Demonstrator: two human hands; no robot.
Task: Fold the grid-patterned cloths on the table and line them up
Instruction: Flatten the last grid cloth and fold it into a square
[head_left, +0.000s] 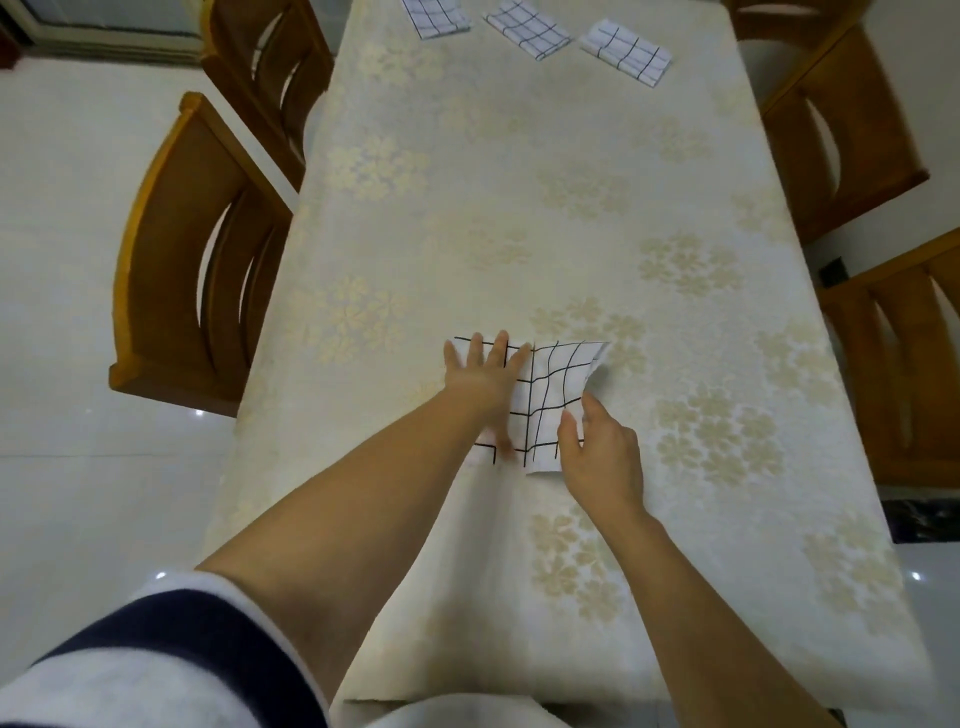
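Observation:
A white cloth with a black grid (550, 395) lies in the near middle of the table. My left hand (485, 382) presses flat on its left half with straight, spread fingers. My right hand (597, 447) pinches the cloth's right edge, and that side is lifted and curling over toward the left. Three folded grid cloths sit in a row at the table's far end: one on the left (436, 15), one in the middle (527, 28), one on the right (626, 52).
The table wears a cream cloth with pale flower prints (519, 208). Two wooden chairs (202, 260) stand along its left side and others (852, 130) along its right. Glossy white floor tiles surround it.

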